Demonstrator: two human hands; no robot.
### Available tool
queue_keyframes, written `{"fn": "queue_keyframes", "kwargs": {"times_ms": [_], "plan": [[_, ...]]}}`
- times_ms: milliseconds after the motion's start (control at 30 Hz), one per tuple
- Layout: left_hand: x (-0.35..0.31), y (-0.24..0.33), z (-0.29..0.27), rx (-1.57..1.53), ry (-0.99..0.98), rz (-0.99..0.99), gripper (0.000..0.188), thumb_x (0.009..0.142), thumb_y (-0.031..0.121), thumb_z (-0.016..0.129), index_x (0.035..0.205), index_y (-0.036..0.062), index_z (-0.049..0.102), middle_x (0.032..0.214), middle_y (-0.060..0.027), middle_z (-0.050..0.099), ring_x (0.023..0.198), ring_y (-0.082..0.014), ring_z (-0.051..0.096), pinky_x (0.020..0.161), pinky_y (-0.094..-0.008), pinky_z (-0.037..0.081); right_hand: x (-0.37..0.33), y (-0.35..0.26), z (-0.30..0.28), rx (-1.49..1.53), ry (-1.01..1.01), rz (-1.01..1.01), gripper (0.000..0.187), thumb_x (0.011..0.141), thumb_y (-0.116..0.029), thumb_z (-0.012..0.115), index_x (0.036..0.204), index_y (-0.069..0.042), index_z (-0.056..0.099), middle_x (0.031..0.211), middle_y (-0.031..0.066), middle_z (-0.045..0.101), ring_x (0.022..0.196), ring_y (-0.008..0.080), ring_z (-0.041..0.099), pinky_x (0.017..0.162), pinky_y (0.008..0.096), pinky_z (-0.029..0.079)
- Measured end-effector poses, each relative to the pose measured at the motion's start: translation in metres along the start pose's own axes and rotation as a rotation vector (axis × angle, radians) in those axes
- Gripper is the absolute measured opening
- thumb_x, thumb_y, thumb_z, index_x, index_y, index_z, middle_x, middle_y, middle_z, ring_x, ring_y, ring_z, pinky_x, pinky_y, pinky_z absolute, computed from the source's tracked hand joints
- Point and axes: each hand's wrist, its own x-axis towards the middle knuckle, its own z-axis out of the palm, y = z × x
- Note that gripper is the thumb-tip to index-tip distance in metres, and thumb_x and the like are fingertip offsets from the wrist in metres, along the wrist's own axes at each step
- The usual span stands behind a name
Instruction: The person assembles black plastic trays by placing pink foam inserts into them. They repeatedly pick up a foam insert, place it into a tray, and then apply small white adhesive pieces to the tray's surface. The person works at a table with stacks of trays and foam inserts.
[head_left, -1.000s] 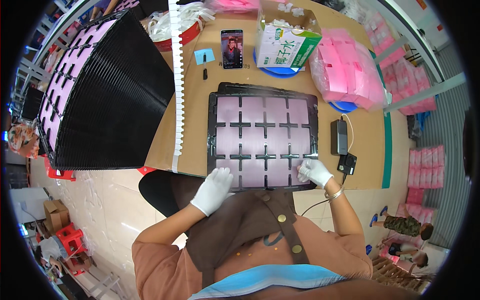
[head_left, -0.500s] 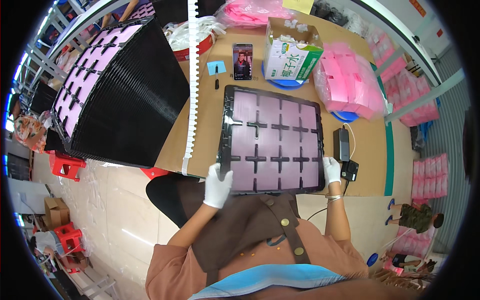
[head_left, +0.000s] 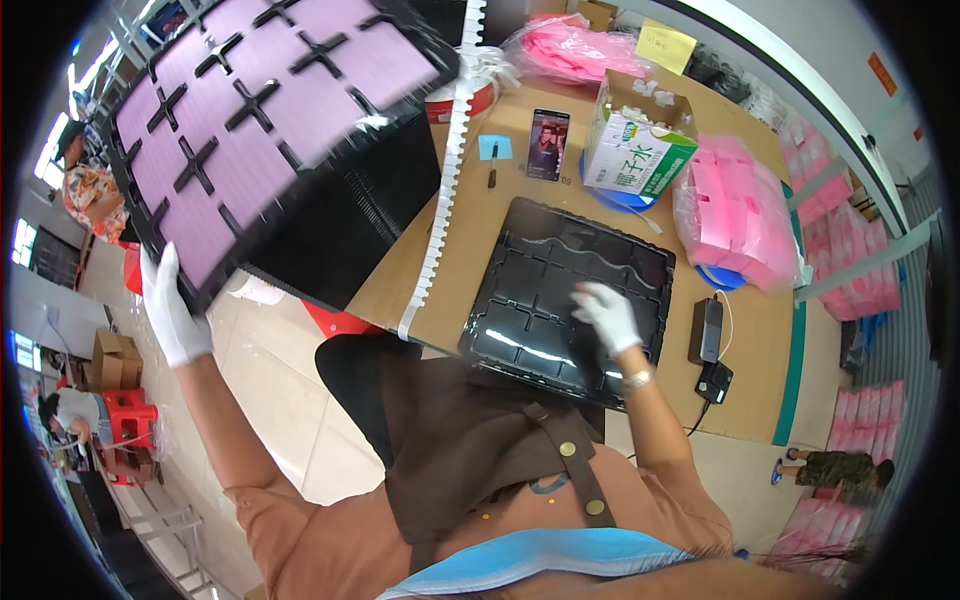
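One filled tray [head_left: 252, 105] sits tilted over the black stack [head_left: 350, 220], left hand [head_left: 178, 312] pinching its near corner; right hand [head_left: 607, 315] is blurry over the bare tray [head_left: 540, 285] on the desk [head_left: 760, 345], can't tell its grip. Stacking step, I reckon; next move needs edges lined up.

Lilac and black, with white and pink around them.
The left hand [head_left: 174, 308] and right hand [head_left: 607, 315] are gloved in white. One tray [head_left: 268, 208] shows lilac panels [head_left: 275, 65] patterned with black crosses [head_left: 252, 105]; a second tray [head_left: 535, 300] is glossy black. I see a tan desk [head_left: 745, 400] edged in green, pink packets [head_left: 735, 220] and a white-and-green carton [head_left: 635, 155].
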Motion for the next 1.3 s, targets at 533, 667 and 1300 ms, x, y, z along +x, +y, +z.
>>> {"fn": "queue_keyframes", "kwargs": {"times_ms": [533,667,1300], "plan": [[0.104,-0.067,-0.014,-0.229,0.07,-0.378,0.012,0.084,0.018,0.067,0.094,0.0135,0.063,0.083,0.0018,0.062,0.074,-0.0145,0.06,0.069,-0.0305,0.05,0.124,0.012,0.248,0.257,-0.121,0.151,0.01,0.089,-0.008,0.061,0.092,0.0,0.064,0.068,0.0035,0.06,0.046,0.0091,0.051,0.037,0.0225,0.037],[0.075,-0.061,0.004,-0.309,0.094,-0.298,0.018,0.086,0.019,0.066,0.102,0.009,0.063,0.094,0.0002,0.064,0.084,-0.0131,0.061,0.078,-0.0296,0.049,0.094,-0.01,0.215,0.176,-0.189,0.028,0.01,0.089,-0.011,0.062,0.09,-0.001,0.062,0.068,0.0023,0.06,0.049,0.0084,0.054,0.042,0.0212,0.04],[-0.019,-0.058,0.043,0.403,0.169,0.724,0.033,0.084,0.008,0.067,0.114,0.0013,0.055,0.111,-0.0107,0.054,0.082,-0.0154,0.059,0.07,-0.0299,0.049,0.044,-0.046,0.178,0.218,-0.33,-0.144,0.014,0.089,-0.016,0.064,0.087,-0.002,0.064,0.069,0.0014,0.061,0.052,0.0065,0.055,0.046,0.0195,0.041]]}}
